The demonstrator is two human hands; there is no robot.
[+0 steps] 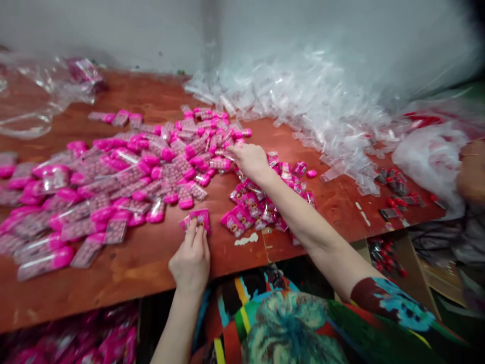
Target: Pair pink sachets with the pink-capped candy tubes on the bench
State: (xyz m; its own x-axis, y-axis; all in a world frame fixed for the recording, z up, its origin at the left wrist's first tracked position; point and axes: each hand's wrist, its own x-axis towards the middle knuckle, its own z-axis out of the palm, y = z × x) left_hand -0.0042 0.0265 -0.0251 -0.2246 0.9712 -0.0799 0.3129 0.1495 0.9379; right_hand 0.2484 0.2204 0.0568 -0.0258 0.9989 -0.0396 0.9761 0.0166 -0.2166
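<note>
The pink packet (203,218) lies flat near the near edge of the table (151,258), just left of a heap of similar pink packets (252,205). I see my left hand (191,258) over it, fingers close together and slightly bent, fingertips on its surface; I cannot tell whether they pinch it or only press. My right hand (250,159) reaches across the heap, fingers partly curled at the right end of a broad pile of clear, pink-capped containers (125,174); I cannot tell whether it has hold of one. That pile covers much of the table's left side. Far and right, I have a large mound of clear plastic pieces (303,96) near the pale wall (265,30). Farther right are small red-and-dark items (397,184) beside a whitish translucent bag (424,156). Crumpled clear plastic (41,86) lies far left.
</note>
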